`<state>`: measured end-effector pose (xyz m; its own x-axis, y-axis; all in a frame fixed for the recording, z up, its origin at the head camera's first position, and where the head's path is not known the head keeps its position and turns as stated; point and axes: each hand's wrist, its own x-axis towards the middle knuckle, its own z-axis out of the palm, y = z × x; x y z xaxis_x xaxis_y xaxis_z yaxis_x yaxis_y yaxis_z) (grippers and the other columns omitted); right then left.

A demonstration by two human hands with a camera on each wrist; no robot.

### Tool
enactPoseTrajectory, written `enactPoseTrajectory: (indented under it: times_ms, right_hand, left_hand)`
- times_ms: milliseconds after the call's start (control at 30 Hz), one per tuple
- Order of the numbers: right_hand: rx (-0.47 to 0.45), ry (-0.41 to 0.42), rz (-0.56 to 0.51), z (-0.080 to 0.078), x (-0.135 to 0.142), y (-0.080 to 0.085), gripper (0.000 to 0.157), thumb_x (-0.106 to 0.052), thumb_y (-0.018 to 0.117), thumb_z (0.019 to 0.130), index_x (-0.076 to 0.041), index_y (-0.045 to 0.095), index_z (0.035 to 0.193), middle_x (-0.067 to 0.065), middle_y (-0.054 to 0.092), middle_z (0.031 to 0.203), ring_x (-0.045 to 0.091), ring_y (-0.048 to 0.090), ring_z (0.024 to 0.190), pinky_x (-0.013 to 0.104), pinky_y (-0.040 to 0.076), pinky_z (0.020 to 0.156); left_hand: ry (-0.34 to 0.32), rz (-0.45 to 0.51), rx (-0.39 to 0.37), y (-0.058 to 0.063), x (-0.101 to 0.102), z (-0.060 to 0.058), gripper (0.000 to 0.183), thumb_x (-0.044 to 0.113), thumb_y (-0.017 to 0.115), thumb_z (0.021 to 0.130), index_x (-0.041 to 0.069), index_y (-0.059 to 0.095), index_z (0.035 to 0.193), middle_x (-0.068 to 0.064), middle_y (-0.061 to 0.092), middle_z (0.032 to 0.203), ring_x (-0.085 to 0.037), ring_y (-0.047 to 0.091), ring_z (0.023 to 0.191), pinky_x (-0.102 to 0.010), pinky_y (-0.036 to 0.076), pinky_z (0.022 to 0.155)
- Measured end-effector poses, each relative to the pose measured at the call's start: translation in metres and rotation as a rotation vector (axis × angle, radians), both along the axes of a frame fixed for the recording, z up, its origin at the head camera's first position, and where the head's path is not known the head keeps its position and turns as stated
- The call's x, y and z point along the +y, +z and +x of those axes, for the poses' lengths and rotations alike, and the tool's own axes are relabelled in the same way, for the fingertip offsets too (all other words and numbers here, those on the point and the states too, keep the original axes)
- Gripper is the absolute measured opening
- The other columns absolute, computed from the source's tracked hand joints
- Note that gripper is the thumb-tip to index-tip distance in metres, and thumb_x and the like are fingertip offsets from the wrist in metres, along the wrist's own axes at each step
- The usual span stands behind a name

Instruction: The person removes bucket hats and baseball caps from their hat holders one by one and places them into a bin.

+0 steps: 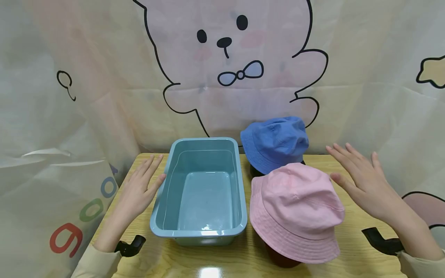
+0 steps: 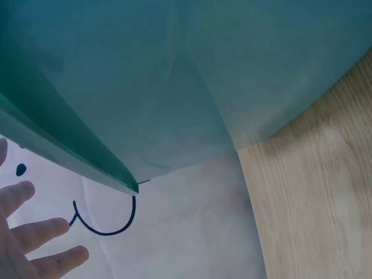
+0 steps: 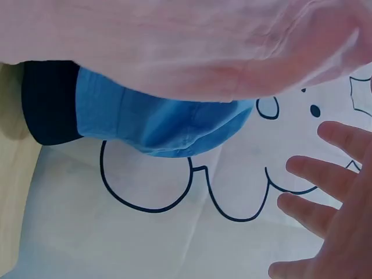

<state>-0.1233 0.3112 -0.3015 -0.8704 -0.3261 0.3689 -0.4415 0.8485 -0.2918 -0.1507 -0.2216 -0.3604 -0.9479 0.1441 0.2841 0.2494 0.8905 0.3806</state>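
A blue plastic basin [image 1: 205,200] stands on the left half of the table, with nothing inside it. Just off its left rim is my left hand [image 1: 140,187], fingers straight and holding nothing; the left wrist view shows those fingers [image 2: 40,235] beside the basin's side [image 2: 174,87]. A pink bucket hat [image 1: 295,208] sits right of the basin, propped on a dark support. Behind it a blue bucket hat [image 1: 276,143] rests on a black support [image 3: 51,102]. To the right of the pink hat, my right hand [image 1: 365,183] is spread and holds nothing.
The wooden table [image 1: 167,262] ends at the back against a hanging cloth [image 1: 222,104] printed with a cartoon bear. More of the cloth hangs at the left and right sides. A black strap [image 1: 382,241] is round each wrist.
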Motion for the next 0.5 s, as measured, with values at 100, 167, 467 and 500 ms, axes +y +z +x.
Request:
enactPoseTrajectory:
  times_ms: [100, 167, 467, 500]
  right_hand:
    - [0.02, 0.016, -0.009, 0.004, -0.003, 0.002, 0.062, -0.022, 0.056, 0.096, -0.028, 0.029, 0.152, 0.009, 0.031, 0.157, 0.018, 0.009, 0.152, 0.062, -0.019, 0.113]
    - [0.036, 0.026, -0.01, 0.006, -0.005, 0.003, 0.061, -0.021, 0.056, 0.096, -0.026, 0.031, 0.151, 0.008, 0.032, 0.156, 0.017, 0.01, 0.151, 0.062, -0.018, 0.113]
    - [0.084, 0.078, -0.014, 0.018, -0.015, 0.007, 0.062, -0.017, 0.061, 0.093, -0.022, 0.036, 0.149, 0.007, 0.038, 0.154, 0.001, 0.011, 0.148, 0.058, -0.011, 0.117]
    - [0.085, 0.083, -0.015, 0.02, -0.017, 0.007, 0.063, -0.017, 0.062, 0.092, -0.022, 0.036, 0.149, 0.006, 0.038, 0.153, 0.001, 0.012, 0.148, 0.058, -0.011, 0.118]
  left_hand:
    - [-0.014, 0.046, 0.012, 0.0, 0.001, 0.002, 0.058, 0.042, 0.045, 0.1, 0.029, 0.025, 0.153, -0.015, 0.026, 0.158, -0.046, 0.025, 0.142, -0.069, 0.021, 0.108]
    - [-0.016, 0.07, 0.015, 0.0, 0.001, 0.003, 0.058, 0.041, 0.046, 0.1, 0.028, 0.026, 0.153, -0.015, 0.027, 0.158, -0.046, 0.025, 0.142, -0.068, 0.022, 0.108]
    - [-0.001, 0.154, 0.016, 0.0, 0.004, 0.006, 0.053, 0.036, 0.049, 0.1, 0.025, 0.035, 0.15, -0.015, 0.036, 0.153, -0.045, 0.032, 0.139, -0.07, 0.026, 0.104]
    - [-0.002, 0.165, 0.018, 0.0, 0.004, 0.007, 0.052, 0.035, 0.049, 0.1, 0.026, 0.035, 0.15, -0.014, 0.037, 0.153, -0.045, 0.033, 0.139, -0.07, 0.026, 0.104]
